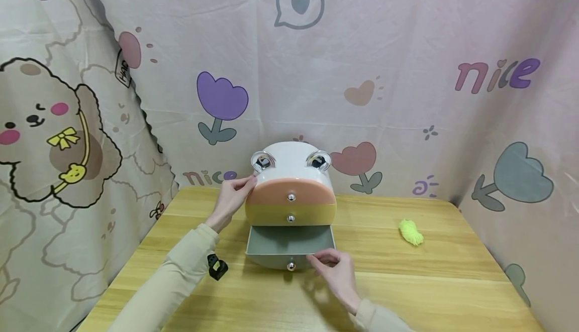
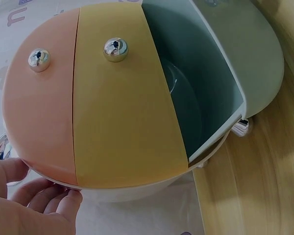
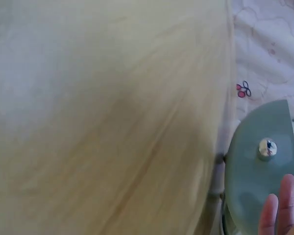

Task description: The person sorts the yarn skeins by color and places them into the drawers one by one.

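Note:
A small frog-faced drawer cabinet stands on the table, white on top with two silver-ringed eyes. Its orange drawer and yellow drawer are closed, while the grey-green bottom drawer is pulled out, with no object visible inside. My left hand holds the cabinet's upper left edge, its bent fingers and thumb against the rim in the left wrist view. At the right corner of the bottom drawer's front, my right hand pinches the upper rim. The right wrist view shows some of its fingers before the drawer face.
A small black object with a yellow patch lies beside the left forearm. To the right on the wooden table is a bright yellow-green bundle, perhaps yarn. Printed curtains hang behind and at the sides.

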Demonstrator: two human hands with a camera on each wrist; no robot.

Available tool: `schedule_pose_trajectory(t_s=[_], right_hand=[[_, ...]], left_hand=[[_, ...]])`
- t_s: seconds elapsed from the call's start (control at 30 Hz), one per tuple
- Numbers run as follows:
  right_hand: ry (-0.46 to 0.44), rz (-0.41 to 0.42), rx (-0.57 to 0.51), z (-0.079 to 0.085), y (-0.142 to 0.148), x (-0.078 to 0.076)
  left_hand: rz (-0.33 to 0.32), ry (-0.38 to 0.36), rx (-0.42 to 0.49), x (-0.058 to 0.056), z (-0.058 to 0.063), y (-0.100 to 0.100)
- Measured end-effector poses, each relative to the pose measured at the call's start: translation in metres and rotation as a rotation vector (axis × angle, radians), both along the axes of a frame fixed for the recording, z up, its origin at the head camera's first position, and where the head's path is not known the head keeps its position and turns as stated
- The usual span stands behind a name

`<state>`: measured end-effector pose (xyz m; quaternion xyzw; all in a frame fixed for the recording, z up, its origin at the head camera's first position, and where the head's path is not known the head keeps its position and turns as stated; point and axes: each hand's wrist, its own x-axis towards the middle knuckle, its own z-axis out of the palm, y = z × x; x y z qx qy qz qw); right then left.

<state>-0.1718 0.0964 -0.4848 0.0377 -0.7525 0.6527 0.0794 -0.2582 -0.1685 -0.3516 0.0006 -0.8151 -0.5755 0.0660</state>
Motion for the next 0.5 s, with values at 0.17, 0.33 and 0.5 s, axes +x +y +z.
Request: schedule_pose_trajectory(t_s=[0.17,0.33,0.5], right_hand=[[0.019,-0.043,-0.057,0.007,0.009,-0.002],[0.035,-0.083,-0.107,0.012,0.021,-0.007],[0.046,-0.134,-0.134,0.015,0.034,-0.014]], left_hand=[[0.002,0.003,-0.004,0.0,0.001,-0.001],[0.006,0.002,-0.004,0.0,0.0,0.0],[0.006,0.001,-0.004,0.0,-0.001,-0.001]])
